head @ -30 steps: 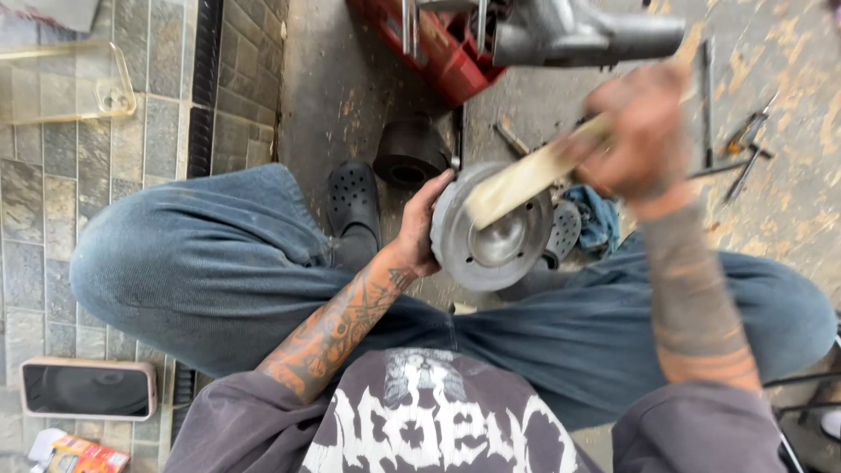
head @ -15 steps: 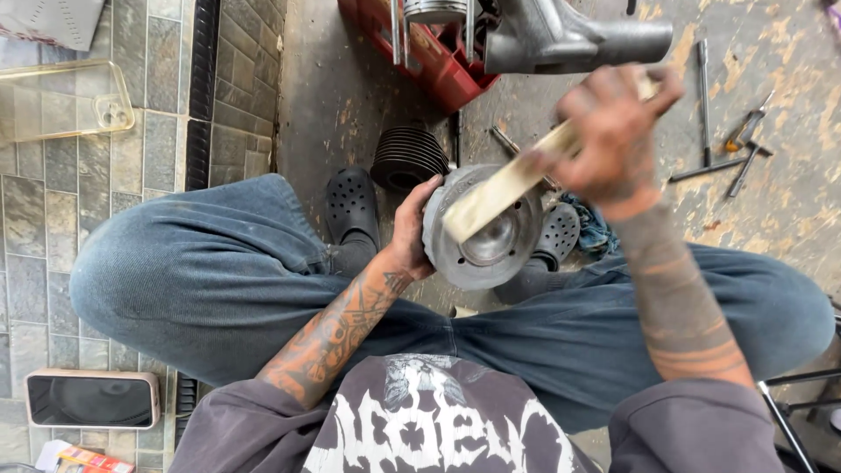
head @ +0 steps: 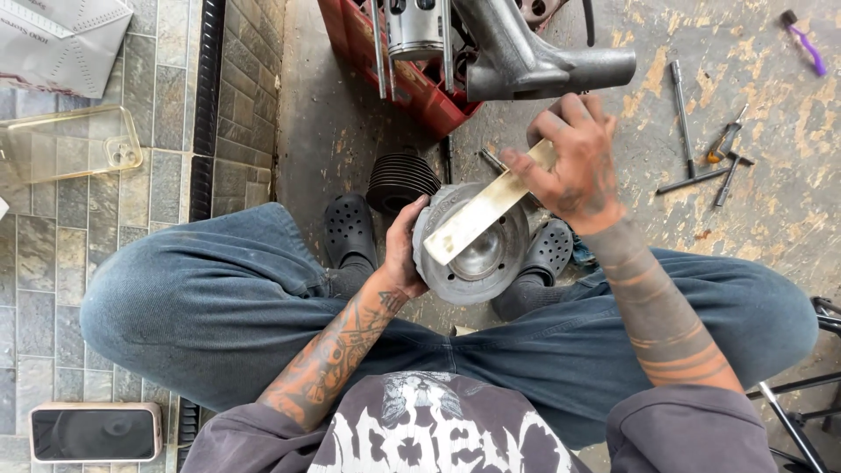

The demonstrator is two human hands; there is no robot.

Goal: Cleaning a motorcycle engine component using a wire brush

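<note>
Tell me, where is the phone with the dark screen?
In the head view, the phone lies flat on the stone tiles at the bottom left, beside the person's left knee, far from both hands.

The left hand [head: 405,250] is being curled in a grip, tattooed forearm bent inward; the right hand [head: 574,166] is being closed, fingers pinched, forearm raised.

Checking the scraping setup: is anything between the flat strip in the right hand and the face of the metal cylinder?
Nothing visible: the flat strip in the right hand lies directly across the cylinder, which the left hand steadies.
</note>
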